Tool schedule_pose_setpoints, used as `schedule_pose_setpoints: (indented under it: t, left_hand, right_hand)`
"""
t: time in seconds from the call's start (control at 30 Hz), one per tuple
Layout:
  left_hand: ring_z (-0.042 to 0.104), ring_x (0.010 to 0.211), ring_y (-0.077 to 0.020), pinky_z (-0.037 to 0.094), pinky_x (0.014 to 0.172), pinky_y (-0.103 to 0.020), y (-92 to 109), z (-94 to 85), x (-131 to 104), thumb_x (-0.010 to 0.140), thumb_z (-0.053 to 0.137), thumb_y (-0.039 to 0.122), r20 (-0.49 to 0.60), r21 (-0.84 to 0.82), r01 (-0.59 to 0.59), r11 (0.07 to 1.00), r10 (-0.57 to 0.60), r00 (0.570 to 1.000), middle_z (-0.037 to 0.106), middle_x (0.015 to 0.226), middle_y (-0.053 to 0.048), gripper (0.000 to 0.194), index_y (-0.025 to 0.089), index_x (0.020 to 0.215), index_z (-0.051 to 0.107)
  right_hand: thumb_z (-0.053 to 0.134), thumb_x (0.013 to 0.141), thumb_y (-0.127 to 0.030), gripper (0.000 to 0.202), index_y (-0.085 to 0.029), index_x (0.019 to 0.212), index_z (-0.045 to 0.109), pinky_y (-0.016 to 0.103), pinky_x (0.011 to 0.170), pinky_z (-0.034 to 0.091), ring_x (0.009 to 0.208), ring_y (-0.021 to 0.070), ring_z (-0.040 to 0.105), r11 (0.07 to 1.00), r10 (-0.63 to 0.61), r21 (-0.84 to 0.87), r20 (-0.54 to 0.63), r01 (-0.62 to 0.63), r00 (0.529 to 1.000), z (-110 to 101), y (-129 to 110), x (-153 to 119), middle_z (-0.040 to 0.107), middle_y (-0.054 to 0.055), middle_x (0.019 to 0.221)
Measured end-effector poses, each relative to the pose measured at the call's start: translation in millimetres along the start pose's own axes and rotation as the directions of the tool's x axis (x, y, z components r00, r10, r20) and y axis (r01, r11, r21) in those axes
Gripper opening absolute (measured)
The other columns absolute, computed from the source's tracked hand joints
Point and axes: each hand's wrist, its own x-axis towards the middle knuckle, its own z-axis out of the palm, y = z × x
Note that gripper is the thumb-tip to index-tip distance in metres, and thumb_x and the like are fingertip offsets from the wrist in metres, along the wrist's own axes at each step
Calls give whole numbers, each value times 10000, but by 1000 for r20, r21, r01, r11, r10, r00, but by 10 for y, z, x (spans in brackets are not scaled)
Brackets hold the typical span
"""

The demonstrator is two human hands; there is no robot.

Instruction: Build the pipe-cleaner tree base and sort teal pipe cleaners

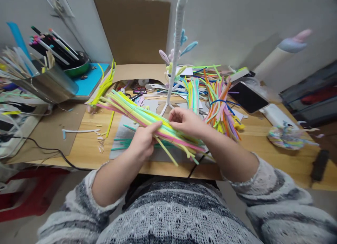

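A thick bundle of pipe cleaners [131, 109] in yellow, mint green and pink lies slantwise over the near part of the desk. My left hand [144, 140] is closed around its middle from below, thumb on top. At the upper edge of the bundle, my right hand [186, 123] has its fingers curled in and pinched against the strands; exactly which strands they grip is hidden. Several teal pipe cleaners [122, 143] lie on a grey mat below. Just behind my hands rises a white wrapped stem [176, 51] with small pastel loops on it.
A tied multicoloured pipe cleaner bunch [219, 109] and a phone [250, 96] are at right. Yellow pipe cleaners [102, 87] lie at left, near a metal cup [52, 84] of sticks. A cardboard sheet [137, 30] leans on the wall. A black cable [58, 151] crosses the left edge.
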Motion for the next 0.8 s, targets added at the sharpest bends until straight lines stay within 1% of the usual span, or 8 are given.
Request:
schedule_pose_setpoints:
  t: [0.1,0.2,0.33,0.43,0.5,0.57,0.67,0.8]
  left_hand:
    - [646,655,-202,567,689,-414,78,127,166,663,619,191,-40,-40,173,984,-175,984,659,711,-53,154,120,798,601]
    - [651,671,-195,574,685,-450,37,170,295,732,557,181,-44,-43,268,962,-270,962,662,731,-52,100,137,814,594]
    - [659,692,-194,590,635,-408,-91,116,394,763,620,223,-17,23,281,959,-281,960,684,790,-75,122,135,849,618]
    - [665,696,-204,593,577,-357,-148,66,418,747,675,260,20,67,270,960,-272,962,695,831,-109,194,122,878,634]
    - [670,702,-210,592,554,-335,-166,50,419,738,695,287,46,93,242,966,-247,968,699,854,-120,254,122,921,637]
    - [675,708,-214,591,540,-321,-179,51,413,738,697,307,52,115,211,971,-217,975,700,862,-118,294,126,960,630]
    - [680,710,-216,586,516,-300,-195,65,397,746,689,313,33,134,180,974,-186,982,701,872,-113,337,127,1015,610]
    - [681,715,-216,588,520,-301,-208,84,390,767,660,293,22,166,173,971,-179,984,701,880,-114,337,114,1045,590]
  right_hand:
    - [553,638,-107,87,-163,703,568,211,545,383,570,90,493,977,68,-207,76,-51,995,-206,70,186,561,-31,623]
    - [543,642,-81,128,-160,709,617,218,556,384,582,102,516,914,125,-391,25,-105,992,-272,218,271,600,-16,634]
    - [549,677,-107,147,-167,749,661,227,582,400,629,122,556,895,125,-428,-39,-130,991,-213,470,251,646,3,685]
    - [531,703,-118,260,-179,897,695,248,599,411,643,141,567,905,73,-415,-69,-95,995,-171,600,206,676,21,756]
    - [521,713,-107,352,-203,1003,696,269,651,429,708,165,590,915,20,-402,-67,-46,998,-164,623,181,695,35,857]
    - [514,714,-84,395,-229,1030,701,284,707,439,786,189,608,917,0,-398,-40,-16,999,-167,603,167,701,37,915]
    - [499,727,-71,387,-230,1008,711,284,734,446,827,197,616,896,17,-442,-39,-32,999,-168,554,166,704,43,919]
    - [495,742,-85,309,-181,933,719,273,715,448,812,187,615,855,51,-514,-51,-70,997,-152,553,185,700,66,889]
